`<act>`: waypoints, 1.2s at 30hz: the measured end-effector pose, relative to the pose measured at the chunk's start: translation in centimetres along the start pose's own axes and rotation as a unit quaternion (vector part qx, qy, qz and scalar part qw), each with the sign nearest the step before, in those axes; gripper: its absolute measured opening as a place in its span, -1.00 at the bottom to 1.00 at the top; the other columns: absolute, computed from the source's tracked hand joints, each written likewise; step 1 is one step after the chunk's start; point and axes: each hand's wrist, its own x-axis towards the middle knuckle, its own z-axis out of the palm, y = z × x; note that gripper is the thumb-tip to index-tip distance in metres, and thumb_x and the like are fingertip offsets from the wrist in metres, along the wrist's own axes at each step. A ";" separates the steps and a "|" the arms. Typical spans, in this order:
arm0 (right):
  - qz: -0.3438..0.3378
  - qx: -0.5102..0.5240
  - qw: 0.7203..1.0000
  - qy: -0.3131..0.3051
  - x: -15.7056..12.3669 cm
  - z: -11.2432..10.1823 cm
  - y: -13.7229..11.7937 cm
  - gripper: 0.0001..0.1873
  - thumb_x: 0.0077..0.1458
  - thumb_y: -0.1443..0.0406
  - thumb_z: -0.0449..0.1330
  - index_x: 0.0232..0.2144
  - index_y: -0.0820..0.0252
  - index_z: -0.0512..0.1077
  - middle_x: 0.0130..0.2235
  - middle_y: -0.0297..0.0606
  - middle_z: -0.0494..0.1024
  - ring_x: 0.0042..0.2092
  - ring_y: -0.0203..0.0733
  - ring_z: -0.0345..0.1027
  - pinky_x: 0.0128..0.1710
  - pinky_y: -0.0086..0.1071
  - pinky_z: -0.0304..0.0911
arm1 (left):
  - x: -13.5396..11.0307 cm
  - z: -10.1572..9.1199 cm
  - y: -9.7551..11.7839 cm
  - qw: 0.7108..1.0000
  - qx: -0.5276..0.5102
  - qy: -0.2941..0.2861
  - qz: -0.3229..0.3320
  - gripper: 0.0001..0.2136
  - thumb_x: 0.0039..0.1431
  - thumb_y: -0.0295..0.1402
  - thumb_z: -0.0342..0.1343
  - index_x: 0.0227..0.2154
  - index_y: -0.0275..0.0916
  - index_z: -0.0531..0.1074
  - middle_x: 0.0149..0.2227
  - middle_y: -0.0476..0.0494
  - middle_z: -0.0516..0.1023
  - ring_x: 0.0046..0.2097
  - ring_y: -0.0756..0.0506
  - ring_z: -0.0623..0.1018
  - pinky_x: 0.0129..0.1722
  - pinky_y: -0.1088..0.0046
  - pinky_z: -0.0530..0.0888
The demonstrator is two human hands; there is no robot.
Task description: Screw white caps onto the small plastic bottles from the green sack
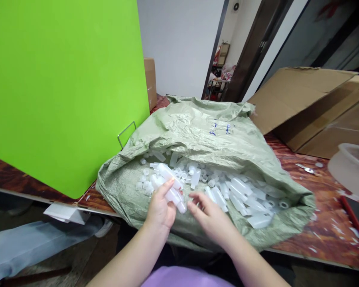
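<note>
My left hand [160, 208] is closed around small translucent white plastic bottles [174, 196], which point down to the right; it looks like two, lying side by side. Just right of them hovers my right hand [211, 215], its fingers loosely bent and apart, with nothing visible in it. Both hands are over the mouth of a green woven sack [227, 149] lying on its side. Inside the sack lie many loose bottles [239, 191], heaped mostly to the right, and small white caps [143, 179] toward the left and middle.
A bright green board [62, 87] stands at the left of the wood-patterned table [299, 235]. Cardboard boxes [305, 95] sit at the right, near a translucent tub [351, 167] and a dark red-edged tray [356, 219]. A person's leg [42, 247] shows at the lower left.
</note>
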 end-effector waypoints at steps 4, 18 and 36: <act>-0.012 -0.305 0.944 0.128 2.8 -2.8 2.0 -0.81 0.11 0.34 0.05 -0.25 0.23 0.42 -0.25 -0.10 0.46 -0.17 -0.05 0.29 -0.18 -0.27 0.14 | -0.1 -0.3 0.1 1.000 0.014 0.002 0.010 -0.77 -0.20 -0.50 0.27 -0.39 -0.36 0.41 -0.54 -0.03 0.47 -0.54 0.02 0.45 -0.55 0.52 0.43; 0.002 -0.349 0.929 0.120 5.8 -3.2 2.7 -0.82 0.00 0.34 0.10 -0.31 0.32 0.40 -0.33 -0.06 0.49 -0.23 -0.01 0.33 -0.27 -0.28 0.17 | -0.6 -1.0 1.1 1.000 0.002 -0.008 -0.015 -0.75 -0.21 -0.49 0.28 -0.37 -0.37 0.44 -0.48 -0.07 0.52 -0.51 0.00 0.48 -0.55 0.51 0.44; -0.255 -0.288 0.910 0.151 -0.5 1.3 -2.2 -0.64 0.18 0.29 0.02 -0.01 0.33 0.34 -0.33 -0.11 0.44 -0.33 -0.11 0.27 -0.33 -0.26 0.28 | 0.3 0.5 -0.5 0.998 -0.045 0.024 -0.038 -0.95 -0.05 -0.57 0.15 -0.47 -0.36 0.41 -0.52 -0.07 0.51 -0.51 0.01 0.51 -0.46 0.54 0.48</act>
